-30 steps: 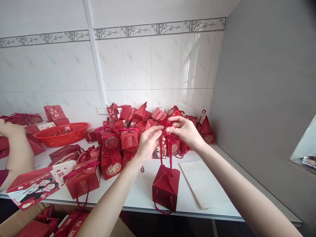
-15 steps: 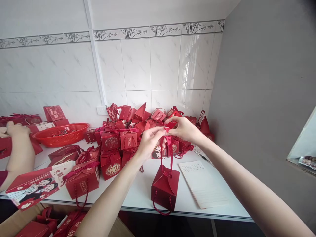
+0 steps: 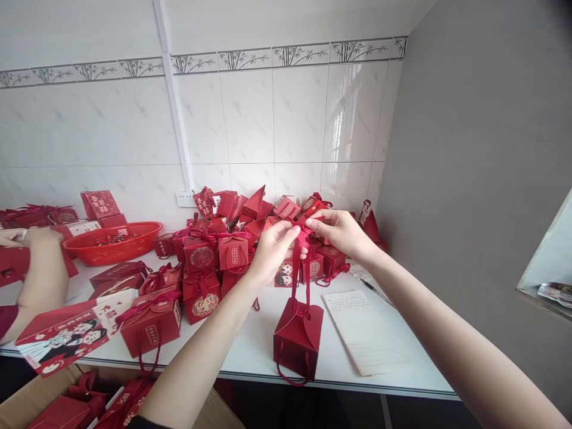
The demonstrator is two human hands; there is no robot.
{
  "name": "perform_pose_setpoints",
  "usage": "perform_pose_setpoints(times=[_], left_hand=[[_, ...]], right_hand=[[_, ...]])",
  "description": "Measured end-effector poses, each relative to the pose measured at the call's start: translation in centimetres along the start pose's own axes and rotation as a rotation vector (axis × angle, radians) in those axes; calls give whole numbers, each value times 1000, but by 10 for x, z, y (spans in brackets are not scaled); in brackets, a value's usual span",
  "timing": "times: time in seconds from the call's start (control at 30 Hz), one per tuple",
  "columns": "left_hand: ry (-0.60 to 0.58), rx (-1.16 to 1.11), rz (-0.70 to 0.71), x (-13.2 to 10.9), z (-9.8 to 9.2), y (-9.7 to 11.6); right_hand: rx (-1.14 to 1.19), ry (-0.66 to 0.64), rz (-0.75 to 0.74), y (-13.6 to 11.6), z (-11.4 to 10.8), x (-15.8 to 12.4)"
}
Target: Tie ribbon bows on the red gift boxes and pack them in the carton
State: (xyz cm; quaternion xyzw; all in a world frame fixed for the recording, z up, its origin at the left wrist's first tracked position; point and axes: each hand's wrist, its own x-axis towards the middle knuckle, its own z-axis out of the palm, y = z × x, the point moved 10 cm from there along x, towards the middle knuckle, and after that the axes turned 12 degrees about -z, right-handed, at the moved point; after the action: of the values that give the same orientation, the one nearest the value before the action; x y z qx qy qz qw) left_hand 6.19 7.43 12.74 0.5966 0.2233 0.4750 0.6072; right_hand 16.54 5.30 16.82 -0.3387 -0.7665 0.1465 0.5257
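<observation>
A small dark red gift box with a twisted cord handle stands near the front edge of the white table. From holes in its top, a red ribbon runs upward, its two lengths meeting in a knot or loop between my hands. My left hand pinches the ribbon between thumb and fingers. Opposite it, my right hand is closed on the same ribbon, thumb against fingertips. Exactly how the ribbon is looped is partly hidden by my fingers.
Red gift boxes are heaped against the tiled wall. A notepad and a pen lie at right. Left are a red plastic basket, an illustrated box and another person's arm. A carton sits below the edge.
My hands have shifted slightly, and the ribbon between them looks drawn closer together. At left the other person's hand has moved a little. The gift box stays in place.
</observation>
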Motion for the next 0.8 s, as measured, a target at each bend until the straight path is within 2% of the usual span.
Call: perform_pose_setpoints(times=[0.17,0.27,0.4,0.47,0.53,0.63,0.7,0.8], left_hand=[[72,4,-27,2,-9,-3],[103,-8,-42,4,-16,-4],[73,18,-12,5,-18,-3],[28,69,13,4,-15,-2],[-22,144,48,2,-9,-1],[-88,285,112,-3,2,4],[-100,377,159,-7,7,10],[-64,511,221,-13,11,20]], right_hand=[[-38,156,17,4,-13,1],[-80,198,-58,-7,-14,-12],[-238,36,-285,-31,8,-41],[-250,-73,-332,-31,21,-54],[-119,-109,-271,-19,25,-59],[205,31,-107,7,14,-55],[326,71,-14,19,13,-50],[343,-43,81,23,28,-47]])
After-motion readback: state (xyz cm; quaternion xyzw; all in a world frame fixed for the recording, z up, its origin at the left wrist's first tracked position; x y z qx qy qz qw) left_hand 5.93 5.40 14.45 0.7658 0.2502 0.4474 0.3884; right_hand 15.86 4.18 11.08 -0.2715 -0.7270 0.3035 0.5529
